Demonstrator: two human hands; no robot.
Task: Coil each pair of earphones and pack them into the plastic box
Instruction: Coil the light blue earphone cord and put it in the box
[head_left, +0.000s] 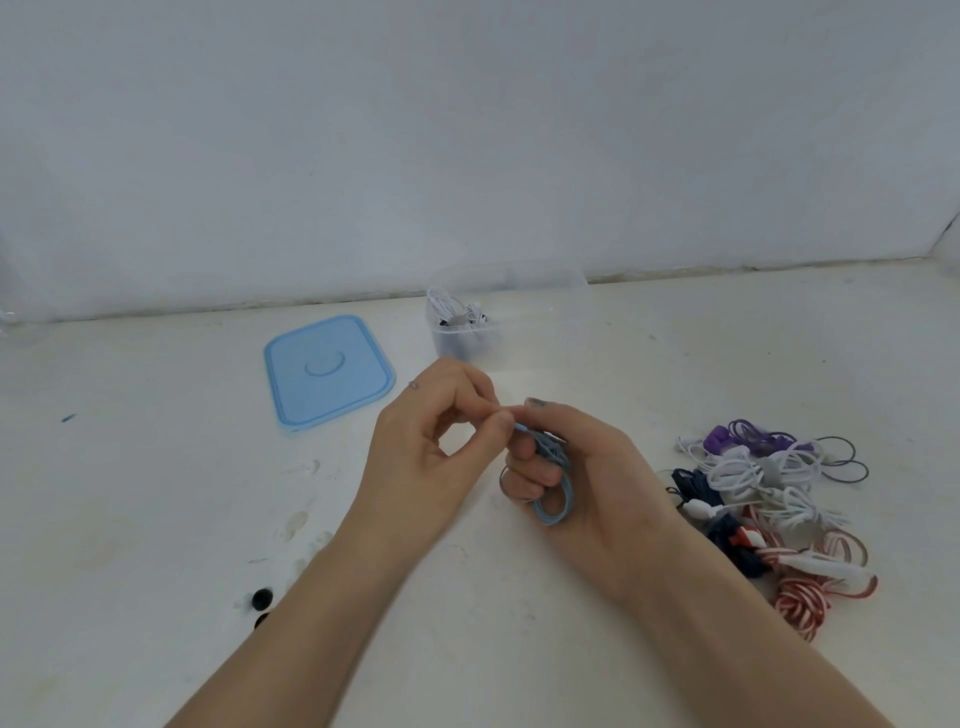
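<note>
The right hand (582, 467) grips a blue coil (553, 480); left fingers (488, 415) pinch its end. Beyond the fingers, the box (462, 332) holds a few earphones. Right of them, a pile (769, 499) remains, so most seems left.

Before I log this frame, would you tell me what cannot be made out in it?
- Head view: how many earphones lie in the clear plastic box; its walls blur the contents.
- Much of the blue earphone coil, hidden by the right hand.
- The cable end pinched by the left hand: too small to identify.
- The count in the pile of earphones; cables overlap.
- Two dark objects, partly behind the left forearm.
</note>
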